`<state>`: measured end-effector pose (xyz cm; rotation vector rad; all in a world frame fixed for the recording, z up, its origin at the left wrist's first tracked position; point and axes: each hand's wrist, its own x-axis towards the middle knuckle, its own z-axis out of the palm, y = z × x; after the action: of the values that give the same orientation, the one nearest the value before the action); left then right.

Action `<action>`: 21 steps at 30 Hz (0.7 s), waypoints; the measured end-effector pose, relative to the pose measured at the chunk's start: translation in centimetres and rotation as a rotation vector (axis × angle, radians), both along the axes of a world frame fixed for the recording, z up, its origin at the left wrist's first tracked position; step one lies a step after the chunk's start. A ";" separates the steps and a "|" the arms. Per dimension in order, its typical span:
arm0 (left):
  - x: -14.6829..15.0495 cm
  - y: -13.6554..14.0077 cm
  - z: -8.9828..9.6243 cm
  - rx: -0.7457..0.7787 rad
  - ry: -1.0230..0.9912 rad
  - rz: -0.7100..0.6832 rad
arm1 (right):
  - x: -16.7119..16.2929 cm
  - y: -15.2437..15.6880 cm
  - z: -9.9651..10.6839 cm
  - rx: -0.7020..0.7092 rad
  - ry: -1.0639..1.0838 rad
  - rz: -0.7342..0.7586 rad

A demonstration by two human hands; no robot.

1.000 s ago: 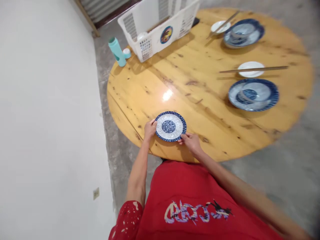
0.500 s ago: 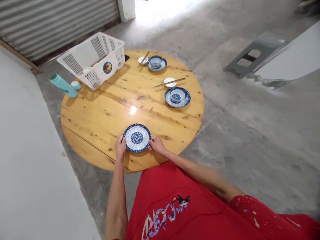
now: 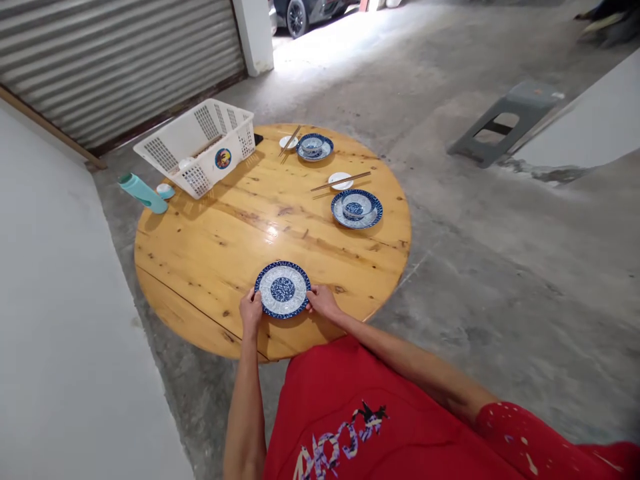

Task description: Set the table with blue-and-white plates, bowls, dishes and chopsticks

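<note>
A blue-and-white patterned plate is at the near side of the round wooden table. My left hand grips its left rim, and my right hand pinches the right rim. Whether the plate rests on the wood or is slightly raised, I cannot tell. To the right, a matching plate carries a bowl; behind it chopsticks lie across a small white dish. Farther back stands another such setting, with a bowl on a plate and chopsticks over a white dish.
A white plastic basket stands at the table's far left, with a dark flat object behind it. Nearby are a teal bottle and a small blue-and-white item. A grey stool is on the floor at right.
The camera view has tilted up, so the scene sits lower and a car shows at the top. Both hands keep hold of the plate, which stays in nearly the same spot.
</note>
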<state>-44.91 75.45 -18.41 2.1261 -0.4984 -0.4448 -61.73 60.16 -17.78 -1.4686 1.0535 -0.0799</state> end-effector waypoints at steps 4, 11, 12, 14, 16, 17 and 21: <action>-0.5 0.1 0.0 0.026 -0.001 0.004 | -0.3 -0.3 0.1 -0.021 -0.001 0.021; -2.2 0.2 1.0 0.061 -0.033 0.059 | -0.8 -0.4 0.2 -0.024 -0.018 0.037; -2.5 0.2 1.1 0.073 -0.043 0.065 | -0.8 -0.5 0.3 -0.025 -0.020 0.036; -2.9 0.3 1.3 0.085 -0.050 0.083 | -0.9 -0.6 0.4 -0.023 -0.022 0.038; -3.2 0.2 1.3 0.088 -0.043 0.102 | -1.0 -0.6 0.4 -0.013 -0.022 0.046; -3.4 0.2 1.3 0.091 -0.038 0.110 | -1.1 -0.6 0.5 -0.007 -0.022 0.051; -3.6 0.1 1.0 0.099 -0.032 0.132 | -1.2 -0.7 0.5 0.012 -0.026 0.053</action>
<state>-48.48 75.58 -17.44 2.2492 -0.3574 -0.3672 -62.94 59.47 -17.23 -1.4804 0.9913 -0.0550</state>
